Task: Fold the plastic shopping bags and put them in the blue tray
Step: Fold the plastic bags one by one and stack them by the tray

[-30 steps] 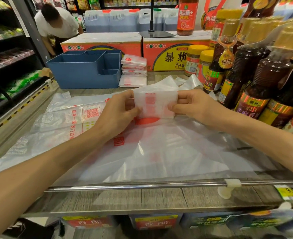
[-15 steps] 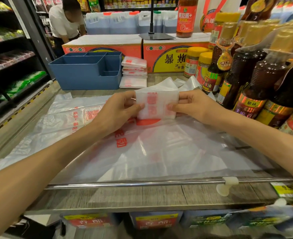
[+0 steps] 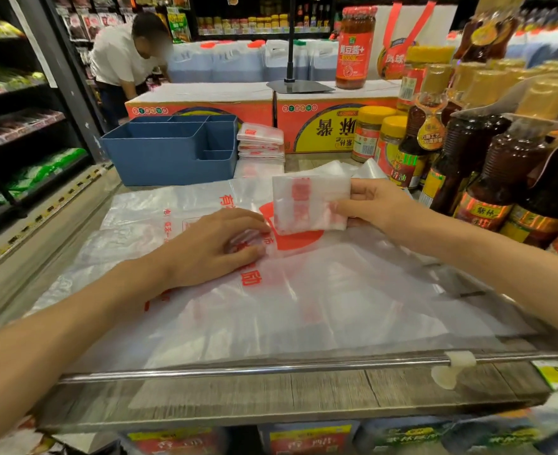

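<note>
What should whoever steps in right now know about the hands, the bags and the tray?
Right hand: pinches the folded bag, held just above the counter.
Left hand: fingers flat on the unfolded bags spread across the counter, holding nothing.
Blue tray: far left of the counter; no bags visible in its compartments from this angle.
Stack of folded bags: sits beside the tray, on its right, not in it.
Done: one more bag folded.
Left: put the held bag in the tray, move the stack in, fold the spread bags.
</note>
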